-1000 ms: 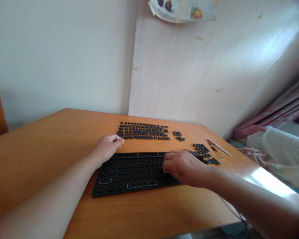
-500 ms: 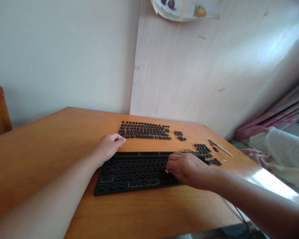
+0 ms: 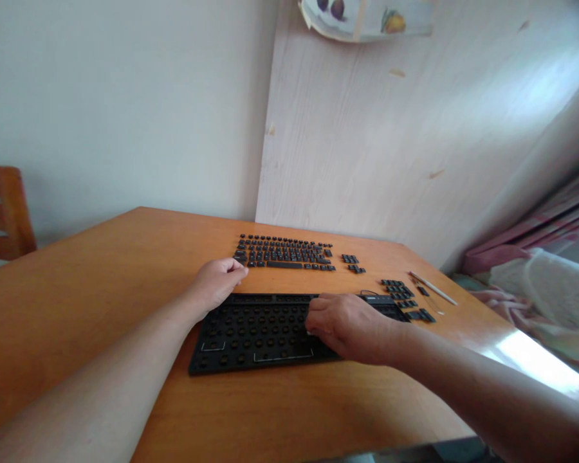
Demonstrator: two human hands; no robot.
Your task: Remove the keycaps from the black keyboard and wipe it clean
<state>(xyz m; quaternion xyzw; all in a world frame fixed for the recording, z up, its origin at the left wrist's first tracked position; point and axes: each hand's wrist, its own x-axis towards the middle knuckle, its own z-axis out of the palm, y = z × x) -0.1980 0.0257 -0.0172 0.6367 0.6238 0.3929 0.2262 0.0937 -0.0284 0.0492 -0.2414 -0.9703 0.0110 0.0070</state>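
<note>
A black keyboard base without its keycaps lies at a slight slant near the front of the table. My right hand is over its middle, fingers bent down and pinched together. A bit of something white shows under those fingertips, too small to name. My left hand rests by the base's far left corner, its fingers curled closed; whatever may be in them is hidden. Just beyond, loose black keycaps lie in rows in keyboard order, with the long space bar in the nearest row.
Smaller groups of keycaps lie to the right on the wooden table. Beside them is a white pen-like stick with a thin wire tool. A wooden chair stands at left; a wall closes off the back.
My right hand has shifted left across the keyboard base in the last half second, still pinched. The left hand keeps its place and shape. The view has turned slightly left.
</note>
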